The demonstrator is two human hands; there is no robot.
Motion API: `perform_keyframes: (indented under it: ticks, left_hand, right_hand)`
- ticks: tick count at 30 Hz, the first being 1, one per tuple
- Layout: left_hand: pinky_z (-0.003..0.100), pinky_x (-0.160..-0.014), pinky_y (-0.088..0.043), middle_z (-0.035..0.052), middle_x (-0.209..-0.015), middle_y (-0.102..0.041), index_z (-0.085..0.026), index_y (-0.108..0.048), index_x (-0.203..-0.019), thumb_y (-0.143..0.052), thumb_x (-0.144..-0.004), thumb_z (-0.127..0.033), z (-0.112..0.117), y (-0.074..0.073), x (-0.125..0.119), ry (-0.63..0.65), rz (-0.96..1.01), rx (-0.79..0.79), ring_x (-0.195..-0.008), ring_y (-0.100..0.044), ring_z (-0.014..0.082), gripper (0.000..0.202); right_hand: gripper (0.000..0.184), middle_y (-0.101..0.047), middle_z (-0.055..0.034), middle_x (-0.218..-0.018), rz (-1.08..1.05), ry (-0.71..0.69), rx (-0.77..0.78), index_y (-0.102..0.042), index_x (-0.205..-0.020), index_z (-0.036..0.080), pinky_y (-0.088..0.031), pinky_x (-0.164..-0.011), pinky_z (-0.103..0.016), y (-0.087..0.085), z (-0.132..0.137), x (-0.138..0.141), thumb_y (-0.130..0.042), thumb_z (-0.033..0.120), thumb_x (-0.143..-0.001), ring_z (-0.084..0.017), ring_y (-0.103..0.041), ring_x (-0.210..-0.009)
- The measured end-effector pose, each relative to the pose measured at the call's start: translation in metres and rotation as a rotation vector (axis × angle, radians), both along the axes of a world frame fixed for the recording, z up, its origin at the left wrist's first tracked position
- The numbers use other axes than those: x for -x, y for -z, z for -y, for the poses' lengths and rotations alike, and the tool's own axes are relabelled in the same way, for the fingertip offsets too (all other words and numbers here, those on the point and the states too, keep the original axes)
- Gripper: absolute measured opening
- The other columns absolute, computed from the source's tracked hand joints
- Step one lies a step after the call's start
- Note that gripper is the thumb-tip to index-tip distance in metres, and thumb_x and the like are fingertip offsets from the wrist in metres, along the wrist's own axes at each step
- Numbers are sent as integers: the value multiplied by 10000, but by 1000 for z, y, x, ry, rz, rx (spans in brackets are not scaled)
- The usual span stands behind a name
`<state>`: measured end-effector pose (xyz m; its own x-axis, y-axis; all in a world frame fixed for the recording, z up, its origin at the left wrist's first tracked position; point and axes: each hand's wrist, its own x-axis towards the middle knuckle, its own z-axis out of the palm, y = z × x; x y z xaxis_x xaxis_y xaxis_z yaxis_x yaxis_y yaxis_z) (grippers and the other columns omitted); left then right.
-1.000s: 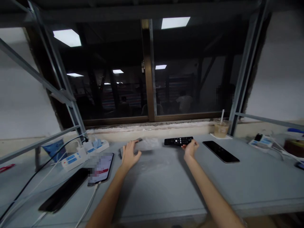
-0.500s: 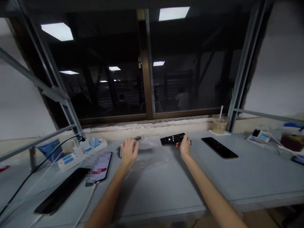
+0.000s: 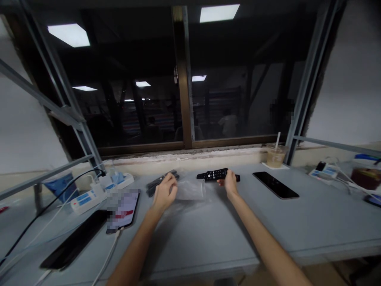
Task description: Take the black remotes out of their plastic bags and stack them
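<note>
My right hand [image 3: 231, 183] is closed around one end of a black remote control [image 3: 216, 174], whose buttons face up. Dark edges show beyond both sides of it; I cannot tell whether a second remote lies beneath. In my left hand [image 3: 165, 191], the bent fingers pinch the edge of a clear plastic bag [image 3: 192, 189], which spreads toward the remote. Just behind that hand lie dark, remote-like objects [image 3: 158, 182], partly covered by the fingers; their number is unclear.
On the left are a phone with a lit screen [image 3: 126, 208], a dark phone [image 3: 76, 238] and a white power strip [image 3: 89, 200] with cables. Another black phone [image 3: 275, 185] lies to the right. A lidded drink cup [image 3: 274, 157] with a straw stands behind it.
My left hand has shifted slightly right with the plastic bag, uncovering more of the dark objects behind it. The remote in my right hand has turned slightly and moved a little left.
</note>
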<state>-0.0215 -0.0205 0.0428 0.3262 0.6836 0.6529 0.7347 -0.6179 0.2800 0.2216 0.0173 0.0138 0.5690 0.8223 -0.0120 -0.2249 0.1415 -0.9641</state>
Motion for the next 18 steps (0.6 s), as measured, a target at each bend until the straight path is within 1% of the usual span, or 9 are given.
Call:
perform_keyframes:
  ticks: [1,3,5,7,9,11,13,15,18]
  left_hand:
    - [232,-623,-374,9,-808,-493,-191,-469,-655,-320,-783,-193,1,-1,-1,-12,-34,51,-704,-505,123,197]
    - [230,-611,-370,9,-816,-516,-187,-496,-643,-330,-800,-222,1,0,-4,-32,-114,164,-708,-527,125,231]
    - [235,-608,-367,10,-783,-540,-184,-513,-621,-339,-827,-284,-1,4,-7,-40,-204,271,-693,-539,132,288]
    - [243,-607,-367,15,-752,-557,-182,-524,-610,-377,-825,-361,-2,11,-10,-40,-289,336,-666,-539,140,316]
    - [248,-614,-370,21,-757,-570,-181,-538,-629,-439,-790,-380,-4,18,-14,-33,-350,359,-660,-536,145,275]
    - [248,-644,-379,20,-773,-576,-185,-556,-684,-487,-746,-320,-5,24,-18,-5,-369,356,-691,-537,149,164]
    - [245,-680,-387,15,-776,-573,-191,-564,-741,-496,-706,-236,-7,29,-21,32,-362,349,-730,-537,150,88]
    - [249,-701,-393,16,-787,-566,-194,-565,-780,-487,-682,-191,-8,33,-23,52,-349,344,-749,-533,153,125]
    - [268,-719,-403,27,-842,-560,-192,-558,-840,-452,-698,-170,-9,38,-25,57,-316,335,-761,-530,159,179]
  right_hand:
    - [197,-507,49,-612,17,-8,8,-439,-910,201,-384,-342,-209,0,0,1,-314,307,-801,-104,-525,-384]
    - [217,-529,43,-644,70,-25,40,-436,-950,203,-383,-348,-212,0,1,2,-404,310,-764,-110,-537,-402]
    - [347,-547,41,-649,177,-43,89,-433,-1003,205,-388,-373,-220,1,1,2,-530,312,-688,-124,-547,-429]
    - [471,-564,38,-650,359,-52,105,-448,-1020,207,-416,-445,-236,4,2,2,-631,321,-601,-144,-570,-498]
    - [510,-593,23,-698,584,-52,80,-492,-980,215,-444,-561,-260,8,4,0,-692,352,-530,-171,-601,-634]
    - [507,-620,8,-772,785,-66,76,-537,-934,227,-441,-650,-284,12,6,-1,-717,396,-492,-199,-605,-764]
    - [491,-636,1,-823,932,-101,129,-568,-923,243,-433,-675,-301,13,9,-2,-716,430,-494,-218,-601,-820]
    - [463,-647,3,-838,1044,-123,190,-593,-913,261,-428,-670,-303,13,11,-2,-716,439,-503,-222,-603,-832]
    - [418,-661,4,-828,1158,-123,249,-623,-871,265,-424,-669,-291,11,12,-1,-729,424,-499,-217,-608,-845]
